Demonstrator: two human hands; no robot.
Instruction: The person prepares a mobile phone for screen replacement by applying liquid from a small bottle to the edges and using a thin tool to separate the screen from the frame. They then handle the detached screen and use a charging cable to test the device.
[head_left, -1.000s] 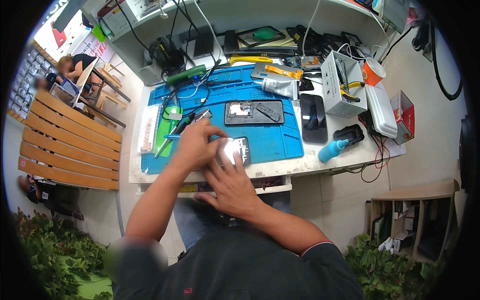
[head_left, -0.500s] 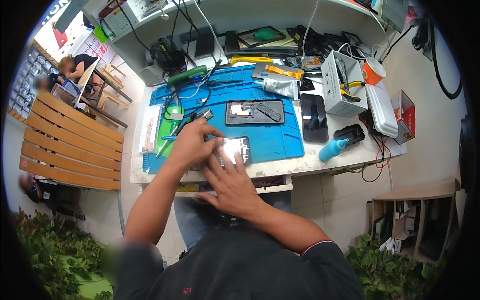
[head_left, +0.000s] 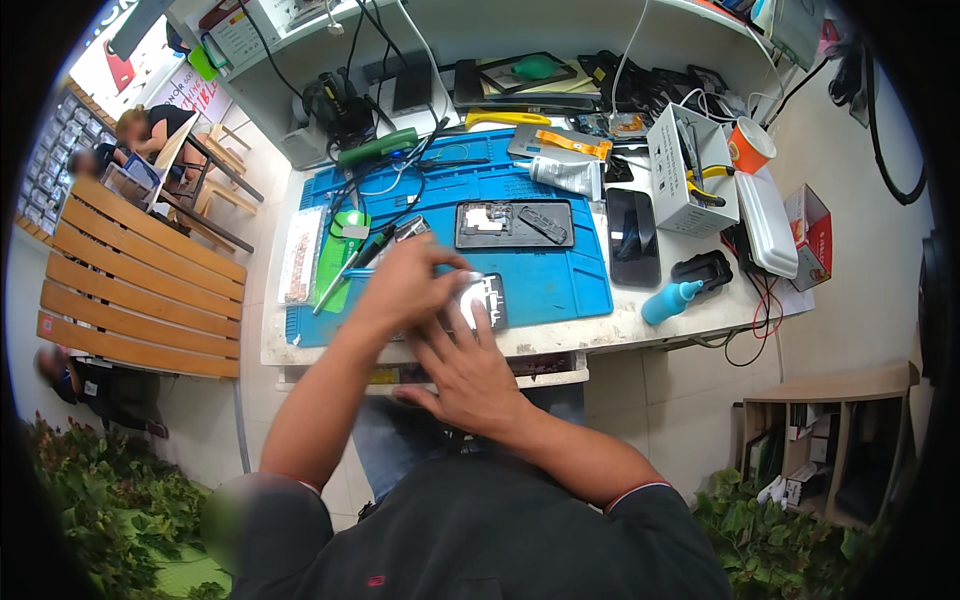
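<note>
My left hand [head_left: 405, 285] is bent over the near part of the blue repair mat [head_left: 550, 285], slightly smeared by motion. Its thumb and index finger are pinched at the upper edge of an opened phone [head_left: 492, 298] with dark and white inner parts. What the pinch holds is too small to make out. A thin blue stick shows at the left side of this hand. My right hand [head_left: 465, 370] lies with fingers spread, fingertips resting on the same phone and covering its lower left. Farther back on the mat lies another opened phone [head_left: 470, 235].
A dark phone [head_left: 632, 235], a light-blue bottle [head_left: 672, 302] and a white tool box [head_left: 690, 175] stand to the right. A metal pen-like tool [head_left: 340, 280] lies on a green card at left. Behind are a green-handled tool [head_left: 378, 148], a white tube [head_left: 565, 177] and tangled cables.
My left hand has shifted slightly right and up along the phone. The bright glare on the phone has shrunk. My right hand stays in place, and the whole view has moved slightly.
</note>
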